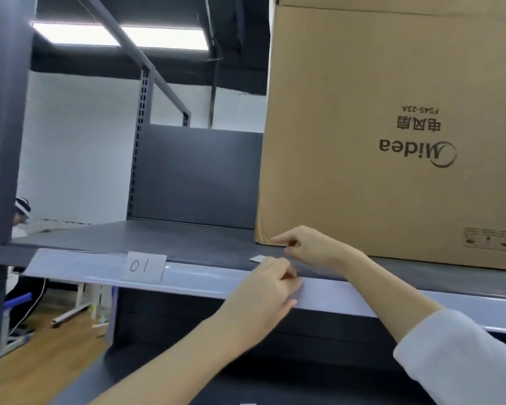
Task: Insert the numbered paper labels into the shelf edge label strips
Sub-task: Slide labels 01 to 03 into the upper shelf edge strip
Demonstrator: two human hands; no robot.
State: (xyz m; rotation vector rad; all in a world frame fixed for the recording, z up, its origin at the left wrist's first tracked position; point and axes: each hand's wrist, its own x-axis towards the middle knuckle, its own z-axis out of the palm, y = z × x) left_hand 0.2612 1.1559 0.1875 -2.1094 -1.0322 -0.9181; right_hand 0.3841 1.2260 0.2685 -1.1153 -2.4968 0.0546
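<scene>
A clear label strip runs along the front edge of the grey shelf. A white paper label marked "01" sits in the strip towards the left. A second white paper label pokes out above the strip, mostly hidden behind my left hand. My left hand presses on the strip with its fingers pinched at the paper's lower edge. My right hand is just above and right of it, its fingers pinched at the label's top edge, beside the carton's bottom corner.
A large brown Midea carton stands on the shelf at the right, printed upside down. A grey upright post is at the far left. Another person sits beyond the shelf at the left. A lower shelf lies beneath.
</scene>
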